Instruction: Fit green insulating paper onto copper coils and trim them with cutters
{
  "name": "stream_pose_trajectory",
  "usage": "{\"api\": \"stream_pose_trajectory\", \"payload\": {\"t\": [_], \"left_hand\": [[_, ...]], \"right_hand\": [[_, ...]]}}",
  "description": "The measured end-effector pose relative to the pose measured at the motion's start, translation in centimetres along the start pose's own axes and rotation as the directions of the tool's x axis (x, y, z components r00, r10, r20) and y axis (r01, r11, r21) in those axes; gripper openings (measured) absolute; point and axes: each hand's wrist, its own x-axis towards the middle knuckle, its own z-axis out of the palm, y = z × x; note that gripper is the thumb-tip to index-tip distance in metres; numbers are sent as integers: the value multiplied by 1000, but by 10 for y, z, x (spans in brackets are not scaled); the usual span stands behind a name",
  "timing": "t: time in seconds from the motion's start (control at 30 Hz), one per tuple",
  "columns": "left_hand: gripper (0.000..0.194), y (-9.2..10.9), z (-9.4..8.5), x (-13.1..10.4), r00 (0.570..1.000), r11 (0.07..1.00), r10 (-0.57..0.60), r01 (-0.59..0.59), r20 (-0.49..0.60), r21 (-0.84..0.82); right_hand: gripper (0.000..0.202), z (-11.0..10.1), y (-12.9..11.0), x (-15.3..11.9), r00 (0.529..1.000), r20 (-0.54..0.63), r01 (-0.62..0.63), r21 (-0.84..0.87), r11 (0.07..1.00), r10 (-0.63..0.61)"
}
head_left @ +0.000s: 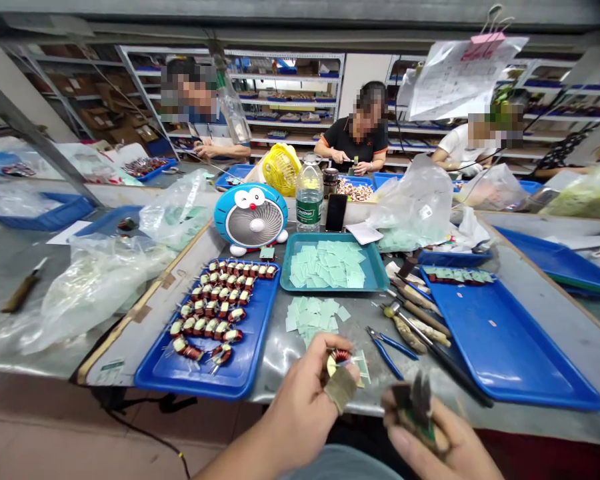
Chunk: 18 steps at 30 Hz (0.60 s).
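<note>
My left hand (305, 397) is closed around a small coil wound in copper-coloured wire (339, 357), with a pale yellow side showing. A drab wrap covers its thumb. A pale green square card (364, 365) shows just behind the coil; whether the fingers touch it, I cannot tell. Lower right, my right hand (435, 437) grips pliers (421, 400), their dark jaws pointing up and slightly blurred. Beyond my left hand lies a loose pile of pale green cards (314, 316). Rows of similar coils fill much of the blue tray (260, 333) on the left.
A teal tray (286, 281) of green cards stands behind the pile. Blue-handled cutters (393, 350), a hammer (405, 327) and other tools lie right of centre, beside another blue tray (510, 340). A cartoon fan (251, 217) and water bottle (309, 197) stand behind. Several people sit opposite.
</note>
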Motion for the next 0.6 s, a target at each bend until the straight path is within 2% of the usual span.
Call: {"api": "stream_pose_trajectory", "payload": {"t": [0.03,0.1,0.2,0.3,0.4,0.53,0.6], "left_hand": [[39,3,2,-1,1000,1000,-2,2,17,18],[38,8,7,-4,998,1000,12,-13,54,24],[33,16,13,-6,994,998,56,-53,95,-34],[30,20,16,-7,992,995,78,-70,102,-77],[28,21,19,-7,992,992,99,-91,82,-90],[27,17,26,-8,994,991,94,-88,55,-98],[28,14,29,-8,996,992,76,-72,41,-102]], "right_hand": [[68,-3,1,4,986,-94,131,-99,986,-141],[62,-6,-5,12,906,-147,340,-308,888,-398],[45,-2,-23,18,788,-54,510,-500,700,-613],[37,3,-34,19,704,-39,569,-567,596,-709],[34,3,-37,18,639,-43,571,-643,510,-768],[34,2,-44,16,541,27,567,-750,340,-841],[33,3,-47,16,502,34,565,-770,298,-864]]}}
